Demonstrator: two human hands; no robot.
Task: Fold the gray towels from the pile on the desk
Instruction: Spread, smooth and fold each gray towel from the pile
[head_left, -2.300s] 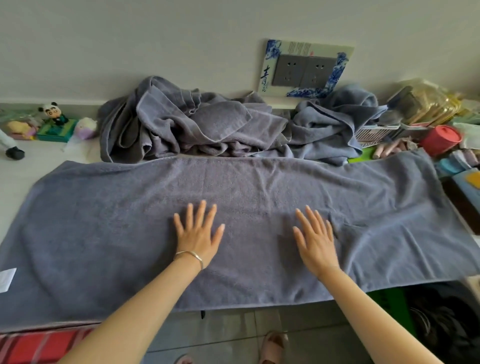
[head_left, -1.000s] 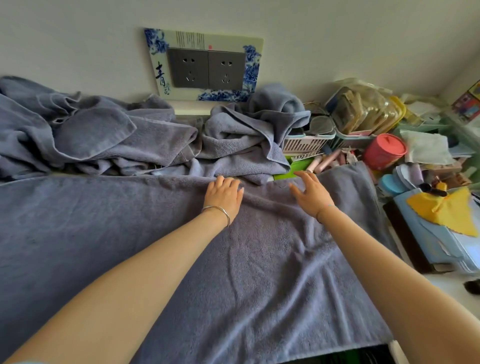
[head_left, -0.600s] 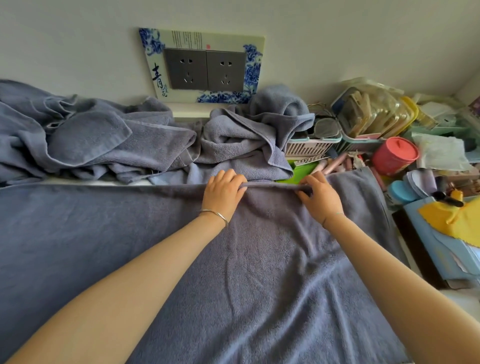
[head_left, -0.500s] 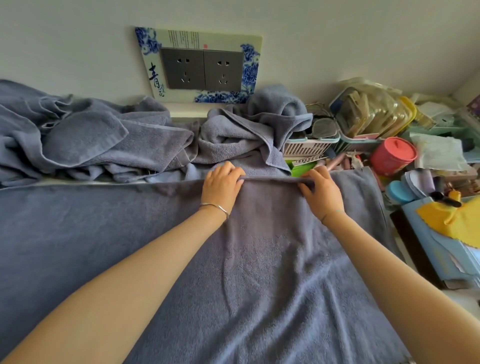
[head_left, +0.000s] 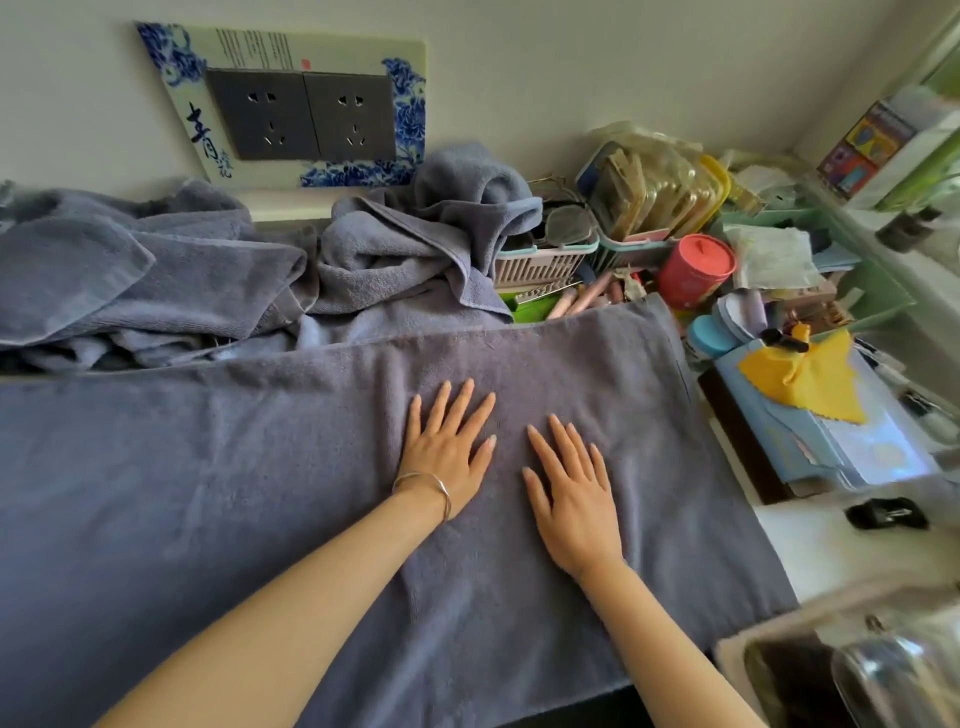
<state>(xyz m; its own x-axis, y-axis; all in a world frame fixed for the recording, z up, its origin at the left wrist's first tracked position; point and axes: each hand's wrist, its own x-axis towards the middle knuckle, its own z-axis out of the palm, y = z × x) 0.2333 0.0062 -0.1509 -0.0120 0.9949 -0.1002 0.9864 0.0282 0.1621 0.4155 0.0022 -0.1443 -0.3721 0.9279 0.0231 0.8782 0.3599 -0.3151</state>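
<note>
A large gray towel (head_left: 234, 493) lies spread flat across the desk, reaching from the left edge of view to the clutter on the right. My left hand (head_left: 447, 447), with a thin bracelet at the wrist, lies flat on it with straight, spread fingers. My right hand (head_left: 569, 483) lies flat beside it, palm down, a little nearer to me. Neither hand holds anything. Behind the spread towel, a crumpled pile of gray towels (head_left: 260, 270) sits against the wall.
A wall socket plate (head_left: 301, 114) is above the pile. At the right: a slotted basket (head_left: 540, 265), a red lidded cup (head_left: 696, 270), a yellow cloth (head_left: 805, 374) on blue folders and a black clip (head_left: 885, 513). A clear container (head_left: 893, 675) stands at the lower right.
Both hands let go of the towel's far edge, which they were gripping half a second ago, and drew back toward me. They now lie flat on the towel's middle.
</note>
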